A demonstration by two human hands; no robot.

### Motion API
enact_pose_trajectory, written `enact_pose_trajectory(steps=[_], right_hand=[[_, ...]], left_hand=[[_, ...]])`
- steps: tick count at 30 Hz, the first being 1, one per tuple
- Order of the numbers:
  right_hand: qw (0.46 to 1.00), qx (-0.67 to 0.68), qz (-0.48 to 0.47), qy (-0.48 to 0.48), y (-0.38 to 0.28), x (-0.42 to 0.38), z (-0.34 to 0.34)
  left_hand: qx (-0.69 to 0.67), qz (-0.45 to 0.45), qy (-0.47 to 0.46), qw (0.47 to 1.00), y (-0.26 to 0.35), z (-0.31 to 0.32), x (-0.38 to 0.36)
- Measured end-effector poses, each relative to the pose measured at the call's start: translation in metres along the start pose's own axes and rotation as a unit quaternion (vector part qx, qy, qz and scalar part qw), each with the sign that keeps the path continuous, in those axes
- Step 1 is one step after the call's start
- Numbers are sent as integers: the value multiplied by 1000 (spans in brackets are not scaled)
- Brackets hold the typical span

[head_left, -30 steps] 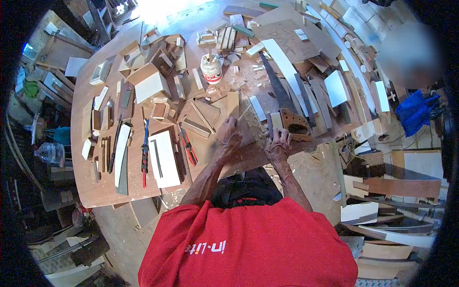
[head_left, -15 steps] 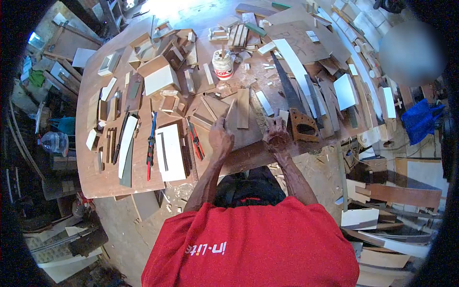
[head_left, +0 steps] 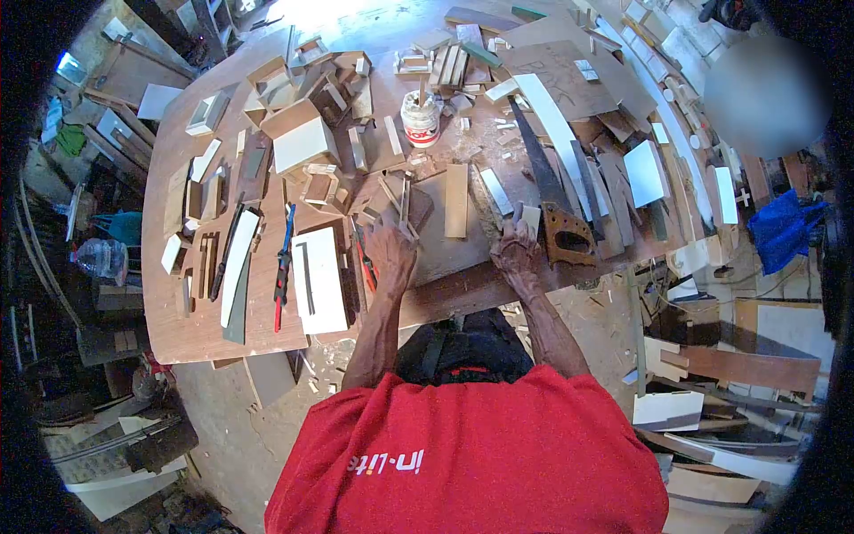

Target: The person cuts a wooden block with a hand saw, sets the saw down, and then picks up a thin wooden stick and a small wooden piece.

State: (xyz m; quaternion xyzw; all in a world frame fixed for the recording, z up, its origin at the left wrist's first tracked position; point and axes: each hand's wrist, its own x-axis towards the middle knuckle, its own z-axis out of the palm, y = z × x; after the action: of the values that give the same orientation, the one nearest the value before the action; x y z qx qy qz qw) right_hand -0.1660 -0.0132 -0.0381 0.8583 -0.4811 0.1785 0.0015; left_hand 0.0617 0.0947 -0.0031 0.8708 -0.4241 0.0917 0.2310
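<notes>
While the person in the red shirt [head_left: 471,454] leans over the cluttered tabletop [head_left: 191,334], both hands work at its near edge. Landmark: the white glue pot [head_left: 421,120], standing upright toward the far middle of the tabletop. Far to the left of the pot and nearer the viewer lie a curved white strip [head_left: 237,265] and a red-and-blue hand tool [head_left: 282,271], side by side, then a white rectangular panel [head_left: 319,280]. Directly below the pot, the left hand [head_left: 388,251] is closed on a thin wooden strip [head_left: 404,203], which points away from the person toward the pot and lies over a brown board. Just right of that, a pale wooden slat [head_left: 456,200] lies flat, apart from either hand. Below and right of the pot, the right hand [head_left: 516,254] rests with fingers curled on the tabletop; whether it grips anything cannot be told. Touching distance beyond it lies the handsaw [head_left: 556,209], handle nearest the hand.
</notes>
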Motion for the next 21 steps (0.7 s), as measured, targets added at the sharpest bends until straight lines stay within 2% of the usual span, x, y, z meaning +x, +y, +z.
enact_pose_trajectory(steps=[1, 3, 4, 6, 11, 14, 16, 17, 19, 21], right_hand=[[1000, 3, -1, -5, -3, 1, -7], [1000, 4, -8, -16, -4, 4, -12], [999, 7, -17, -29, -4, 4, -13], [1000, 13, -2, -23, -5, 7, -12], [1000, 22, -1, -10, -9, 17, -5], [999, 18, 3, -46, 5, 14, 27], [993, -22, -88, 79, 11, 11, 23], [993, -22, -89, 80, 15, 9, 21], [988, 112, 28, -104, 5, 16, -31], [990, 88, 7, -113, 13, 14, -45]], left_hand=[[0, 1, -1, 1000, 3, -5, 0], [-28, -51, -94, 994, 14, -17, 0], [-28, -50, -95, 994, 16, -18, -1], [-35, 9, -53, 998, 17, -21, -2], [-101, 7, -67, 993, 30, -28, -8], [-141, 14, -87, 986, 34, -26, -8], [-165, 25, -95, 981, 40, -29, -6], [-170, 44, -103, 979, 43, -30, -6], [-176, 60, -114, 976, 53, -38, -4], [-143, 151, -132, 969, 64, -41, 3]])
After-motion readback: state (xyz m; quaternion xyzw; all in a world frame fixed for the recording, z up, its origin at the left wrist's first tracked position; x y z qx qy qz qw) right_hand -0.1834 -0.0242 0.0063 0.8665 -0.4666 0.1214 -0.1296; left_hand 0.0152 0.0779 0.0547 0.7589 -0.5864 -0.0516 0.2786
